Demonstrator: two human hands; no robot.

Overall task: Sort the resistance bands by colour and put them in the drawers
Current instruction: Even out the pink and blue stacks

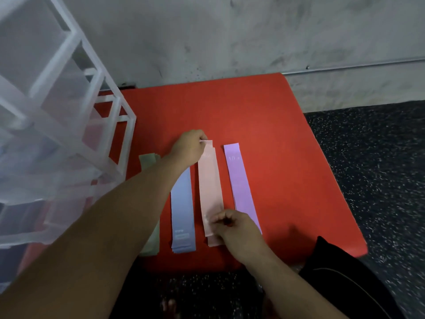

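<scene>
Four stacks of flat resistance bands lie side by side on a red mat [264, 116]: green bands [148, 158] at the left, mostly hidden under my left forearm, then blue bands [182, 208], pink bands [209, 180] and purple bands [240, 183]. My left hand [189, 148] pinches the far end of the top pink band. My right hand [232, 226] pinches the near end of the same band. A translucent white drawer unit [53, 125] stands at the left on the mat's edge.
A grey concrete wall runs behind the mat. Dark speckled floor lies to the right and in front. A black bag or garment [345, 272] sits at the mat's near right corner. My toes [170, 306] show at the bottom.
</scene>
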